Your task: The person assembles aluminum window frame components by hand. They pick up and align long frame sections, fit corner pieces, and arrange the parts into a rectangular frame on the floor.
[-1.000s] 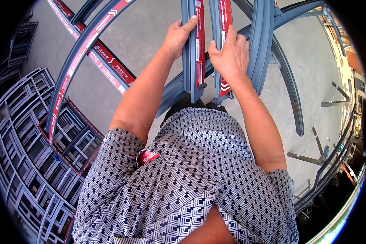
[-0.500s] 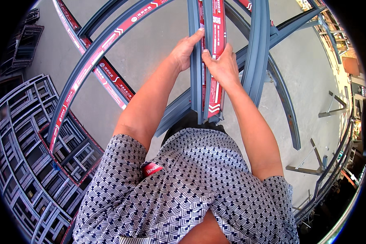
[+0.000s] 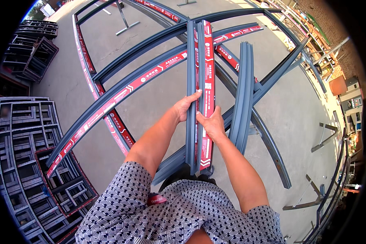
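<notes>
Two long grey metal profiles with red tape strips stand side by side in front of me, running away from my body. My left hand [image 3: 186, 106] grips the left grey profile [image 3: 190, 61] from its outer side. My right hand [image 3: 210, 124] holds the right profile with the red tape [image 3: 208, 65], thumb pressed between the two bars. A third short grey profile [image 3: 243, 93] lies just to the right of them, untouched.
Long grey profiles with red tape [image 3: 122, 91] lie crossed on the concrete floor [image 3: 150, 110]. Stacked grey metal frames [image 3: 20, 162] fill the left side. Metal stands [image 3: 325, 138] and a fence line run along the right.
Both hands have slid down the two profiles toward my body, and the bars now reach farther away from me. The view has tilted to show more of the floor ahead.
</notes>
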`<state>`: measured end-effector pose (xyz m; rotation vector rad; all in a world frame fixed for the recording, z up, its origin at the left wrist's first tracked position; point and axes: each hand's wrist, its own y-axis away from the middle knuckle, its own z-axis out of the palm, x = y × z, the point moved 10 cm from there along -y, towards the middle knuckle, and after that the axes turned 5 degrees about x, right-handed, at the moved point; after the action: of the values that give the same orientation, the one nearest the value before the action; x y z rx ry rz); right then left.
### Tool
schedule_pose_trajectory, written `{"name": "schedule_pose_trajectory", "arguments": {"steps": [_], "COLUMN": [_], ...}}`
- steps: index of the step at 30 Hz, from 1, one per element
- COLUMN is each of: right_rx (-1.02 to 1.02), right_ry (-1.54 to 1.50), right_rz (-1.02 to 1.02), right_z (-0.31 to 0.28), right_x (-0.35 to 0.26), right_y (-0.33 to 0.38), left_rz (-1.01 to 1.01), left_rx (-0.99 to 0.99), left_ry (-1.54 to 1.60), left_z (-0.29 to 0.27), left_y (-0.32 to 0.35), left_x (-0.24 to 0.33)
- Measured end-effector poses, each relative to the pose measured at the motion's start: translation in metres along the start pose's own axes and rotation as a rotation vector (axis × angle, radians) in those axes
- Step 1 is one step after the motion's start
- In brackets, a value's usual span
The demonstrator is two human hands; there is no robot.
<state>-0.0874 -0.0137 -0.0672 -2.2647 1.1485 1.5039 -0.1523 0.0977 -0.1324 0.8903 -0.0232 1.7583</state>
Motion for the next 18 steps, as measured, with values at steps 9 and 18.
{"name": "schedule_pose_trajectory", "arguments": {"steps": [9,18], "right_rx": [0.123,0.165], "right_ry": [0.134,0.091], "right_rz": [-0.15,-0.348], "right_z": [-0.002,-0.008], "right_x": [-0.014,-0.056], "right_y": [0.022,0.046], "left_rz": [0.049,0.181], "left_rx": [0.056,0.032], "left_ry": [-0.053,-0.103], "left_z": [0.006,0.022], "left_y": [0.017,0.043], "left_x": [0.0,0.041]}}
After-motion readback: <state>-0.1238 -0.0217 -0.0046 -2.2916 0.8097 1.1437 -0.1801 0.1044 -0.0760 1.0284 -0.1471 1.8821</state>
